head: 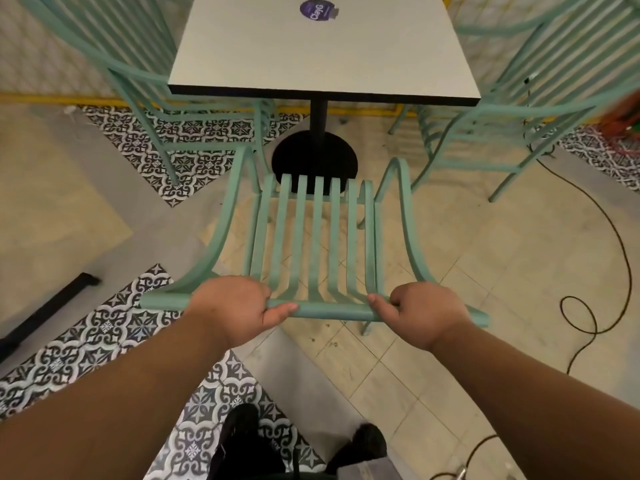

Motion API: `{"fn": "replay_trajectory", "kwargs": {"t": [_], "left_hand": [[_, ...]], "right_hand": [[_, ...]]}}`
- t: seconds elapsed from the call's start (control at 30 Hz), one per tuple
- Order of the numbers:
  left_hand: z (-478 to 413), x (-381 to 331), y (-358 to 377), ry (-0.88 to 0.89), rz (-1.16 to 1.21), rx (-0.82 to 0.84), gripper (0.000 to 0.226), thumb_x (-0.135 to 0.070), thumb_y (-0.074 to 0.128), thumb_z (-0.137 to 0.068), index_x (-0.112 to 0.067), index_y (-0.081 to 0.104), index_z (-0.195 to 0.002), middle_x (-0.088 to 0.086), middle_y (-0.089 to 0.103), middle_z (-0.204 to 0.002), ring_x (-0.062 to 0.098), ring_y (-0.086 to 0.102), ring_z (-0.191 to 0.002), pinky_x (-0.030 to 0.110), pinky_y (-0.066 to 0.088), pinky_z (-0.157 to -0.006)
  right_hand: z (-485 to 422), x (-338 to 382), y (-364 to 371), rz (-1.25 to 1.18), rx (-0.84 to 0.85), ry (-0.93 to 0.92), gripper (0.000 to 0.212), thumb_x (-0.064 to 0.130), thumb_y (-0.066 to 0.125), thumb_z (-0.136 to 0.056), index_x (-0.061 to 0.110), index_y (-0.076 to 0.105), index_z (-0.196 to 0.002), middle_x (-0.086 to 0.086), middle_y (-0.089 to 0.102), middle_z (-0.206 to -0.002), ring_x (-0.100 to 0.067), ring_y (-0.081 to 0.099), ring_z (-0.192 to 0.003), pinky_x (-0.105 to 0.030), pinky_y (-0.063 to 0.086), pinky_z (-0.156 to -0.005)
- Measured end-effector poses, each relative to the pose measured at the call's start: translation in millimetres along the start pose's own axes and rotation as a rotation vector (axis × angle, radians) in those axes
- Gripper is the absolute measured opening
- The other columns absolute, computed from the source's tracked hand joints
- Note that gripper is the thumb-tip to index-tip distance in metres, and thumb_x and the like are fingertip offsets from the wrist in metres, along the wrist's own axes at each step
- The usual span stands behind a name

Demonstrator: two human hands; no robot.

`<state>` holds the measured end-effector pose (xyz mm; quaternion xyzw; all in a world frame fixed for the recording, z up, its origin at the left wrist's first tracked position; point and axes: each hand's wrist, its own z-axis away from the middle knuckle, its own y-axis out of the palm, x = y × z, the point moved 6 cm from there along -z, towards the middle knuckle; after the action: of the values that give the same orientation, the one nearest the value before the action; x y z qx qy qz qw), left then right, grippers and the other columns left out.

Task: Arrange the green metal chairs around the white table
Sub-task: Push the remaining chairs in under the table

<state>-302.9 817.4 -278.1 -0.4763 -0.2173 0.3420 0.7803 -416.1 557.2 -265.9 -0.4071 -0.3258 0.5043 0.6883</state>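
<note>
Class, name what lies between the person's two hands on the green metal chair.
In the head view, only a bare stretch of the chair's top rail lies between the left hand and right hand.

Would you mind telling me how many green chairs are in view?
3: one at the table's left, one at its right, and one held nearest the camera. Others may lie outside the view.

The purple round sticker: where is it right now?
In the head view, the purple sticker lies on the white table, near its far edge, between two green chairs.
</note>
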Motion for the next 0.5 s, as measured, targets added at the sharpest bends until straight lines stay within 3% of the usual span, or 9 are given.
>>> {"fn": "replay_trajectory", "kwargs": {"t": [0.1, 0.5], "left_hand": [[-5.3, 3.6, -2.5, 0.013, -0.007, -0.035, 0.077, -0.088, 0.006, -0.084, -0.029, 0.056, -0.080, -0.007, 0.056, -0.075, 0.010, 0.056, -0.069, 0.038, 0.056, -0.067], [-58.7, 20.9, -35.1, 0.041, 0.009, -0.104, 0.080, -0.087, 0.001, -0.079, -0.026, 0.053, -0.076, -0.005, 0.059, -0.074, 0.012, 0.057, -0.068, 0.038, 0.056, -0.066]], "right_hand": [[-5.8, 0.6, -1.1, 0.006, -0.013, -0.007, 0.077, 0.082, 0.017, -0.091, 0.025, 0.064, -0.070, 0.005, 0.062, -0.064, -0.010, 0.059, -0.061, -0.029, 0.048, -0.054], [-65.8, -10.3, -29.8, -0.013, -0.051, -0.014, 0.080, 0.083, 0.015, -0.091, 0.024, 0.065, -0.071, 0.004, 0.064, -0.066, -0.014, 0.062, -0.063, -0.034, 0.056, -0.060]]}}
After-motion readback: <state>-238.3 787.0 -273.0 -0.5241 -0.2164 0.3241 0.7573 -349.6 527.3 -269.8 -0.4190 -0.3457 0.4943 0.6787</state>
